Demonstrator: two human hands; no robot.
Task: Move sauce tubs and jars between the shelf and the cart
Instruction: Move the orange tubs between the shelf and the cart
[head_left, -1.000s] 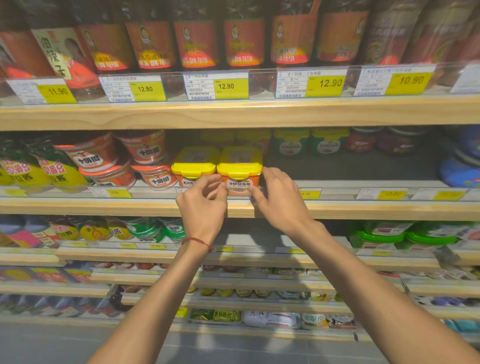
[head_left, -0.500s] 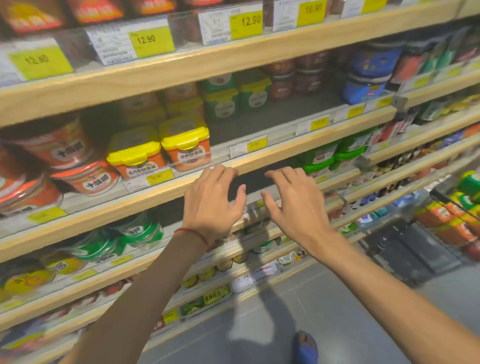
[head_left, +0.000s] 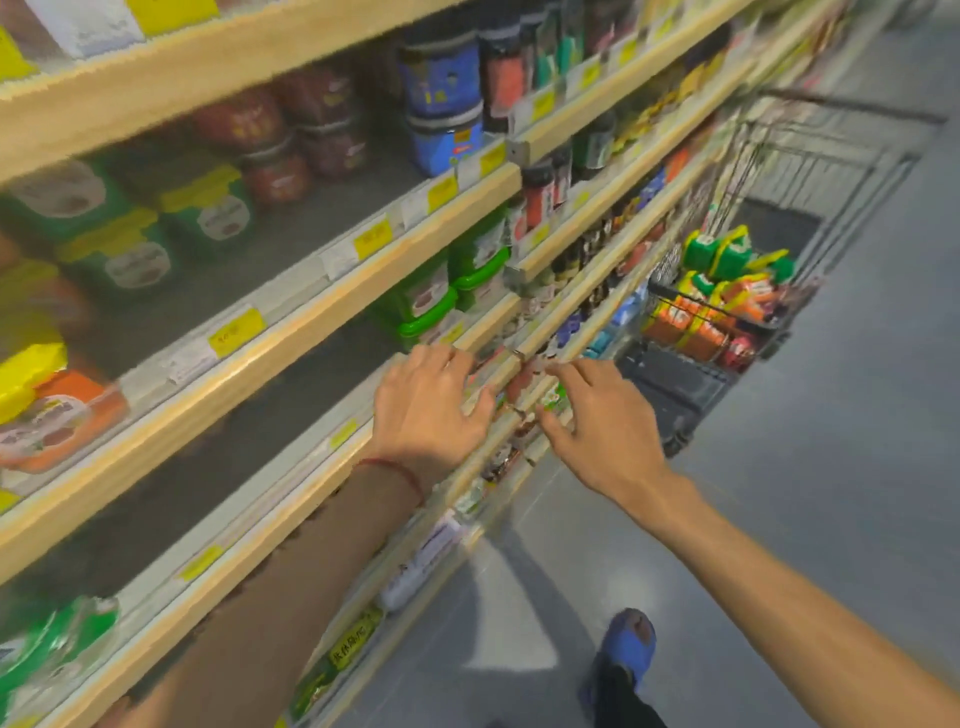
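Sauce tubs on the shelf are motion-blurred, their print unreadable.

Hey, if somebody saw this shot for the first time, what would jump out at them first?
Mid-frame, the left hand and the right hand reach out empty, fingers spread, in front of the wooden shelf. To the right, down the aisle, stands a wire cart with bright orange and green tubs piled in it. At the far left edge, a yellow-lidded orange tub sits on the shelf.
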